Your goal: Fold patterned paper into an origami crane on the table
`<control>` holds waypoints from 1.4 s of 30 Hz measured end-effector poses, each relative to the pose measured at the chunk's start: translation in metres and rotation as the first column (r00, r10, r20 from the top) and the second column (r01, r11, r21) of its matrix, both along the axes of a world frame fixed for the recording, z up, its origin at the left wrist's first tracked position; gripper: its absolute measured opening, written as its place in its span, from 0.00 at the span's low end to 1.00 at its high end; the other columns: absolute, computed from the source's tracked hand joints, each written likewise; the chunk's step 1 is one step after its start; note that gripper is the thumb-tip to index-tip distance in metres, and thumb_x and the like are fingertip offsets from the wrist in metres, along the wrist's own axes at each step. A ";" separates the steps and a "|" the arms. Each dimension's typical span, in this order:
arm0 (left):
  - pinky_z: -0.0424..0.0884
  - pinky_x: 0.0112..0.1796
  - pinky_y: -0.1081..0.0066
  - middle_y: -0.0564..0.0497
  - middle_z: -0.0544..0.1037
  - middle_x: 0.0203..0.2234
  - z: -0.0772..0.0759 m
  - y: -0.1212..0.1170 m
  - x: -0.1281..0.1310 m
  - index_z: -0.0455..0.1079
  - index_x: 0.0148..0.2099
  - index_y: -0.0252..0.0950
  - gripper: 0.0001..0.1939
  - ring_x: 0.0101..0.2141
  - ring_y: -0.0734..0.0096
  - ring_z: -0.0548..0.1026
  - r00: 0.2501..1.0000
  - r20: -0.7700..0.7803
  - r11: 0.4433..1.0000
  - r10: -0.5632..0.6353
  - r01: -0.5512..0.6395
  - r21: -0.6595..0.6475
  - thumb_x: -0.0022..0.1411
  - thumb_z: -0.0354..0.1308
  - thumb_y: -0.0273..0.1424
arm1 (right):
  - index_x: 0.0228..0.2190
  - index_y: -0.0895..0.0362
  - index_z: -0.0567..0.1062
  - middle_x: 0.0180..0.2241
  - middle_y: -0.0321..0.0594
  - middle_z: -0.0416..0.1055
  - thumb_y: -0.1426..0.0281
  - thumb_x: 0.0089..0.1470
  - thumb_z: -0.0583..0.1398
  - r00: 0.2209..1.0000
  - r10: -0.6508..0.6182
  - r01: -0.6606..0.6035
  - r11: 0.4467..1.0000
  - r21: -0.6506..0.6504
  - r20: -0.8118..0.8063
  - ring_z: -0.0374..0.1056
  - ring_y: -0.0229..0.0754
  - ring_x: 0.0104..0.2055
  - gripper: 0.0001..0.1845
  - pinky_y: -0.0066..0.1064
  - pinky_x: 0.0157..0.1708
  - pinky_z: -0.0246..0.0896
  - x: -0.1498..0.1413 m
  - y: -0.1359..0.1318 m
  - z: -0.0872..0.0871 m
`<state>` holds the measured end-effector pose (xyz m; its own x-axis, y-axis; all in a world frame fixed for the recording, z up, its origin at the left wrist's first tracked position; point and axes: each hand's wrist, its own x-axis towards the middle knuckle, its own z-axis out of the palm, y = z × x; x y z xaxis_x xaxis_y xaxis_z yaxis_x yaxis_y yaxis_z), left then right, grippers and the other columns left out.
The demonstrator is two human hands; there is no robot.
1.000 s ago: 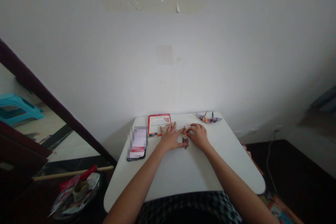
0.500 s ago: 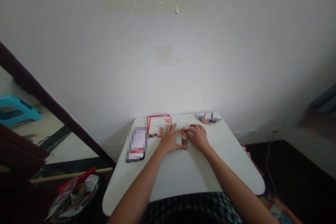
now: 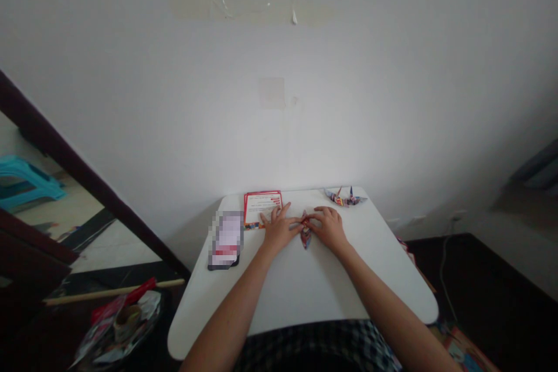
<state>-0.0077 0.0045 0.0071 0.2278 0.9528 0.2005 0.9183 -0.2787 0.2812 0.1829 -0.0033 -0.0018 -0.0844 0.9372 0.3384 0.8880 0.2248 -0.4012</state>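
Note:
A small folded piece of patterned paper, pointed at its near end, lies on the white table between my hands. From the left, my left hand pinches its upper part with thumb and index finger. The other left fingers spread toward the printed cards. My right hand is closed on the same upper part from the right, fingers bent, thumb tip hidden. Behind it, near the wall, sits a folded patterned paper crane shape with several upright points.
A phone with a blurred screen lies at the table's left. The wall rises at the far edge. On the floor to the left are a bin with rubbish and a wooden stick. A blue stool shows in a mirror.
My left thumb has moved up from the paper's near end toward the index finger. The paper's near part now looks wider and more pointed. My right hand stays almost in place.

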 end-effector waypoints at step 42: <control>0.34 0.57 0.27 0.57 0.50 0.69 0.011 -0.007 -0.004 0.69 0.55 0.64 0.25 0.67 0.41 0.45 0.998 -0.042 0.995 -0.045 0.041 -0.093 0.56 0.53 0.58 | 0.51 0.34 0.72 0.59 0.34 0.63 0.57 0.59 0.57 0.982 0.168 -0.157 0.981 -0.115 0.089 0.53 0.48 0.62 0.17 0.48 0.60 0.48 0.021 0.002 0.004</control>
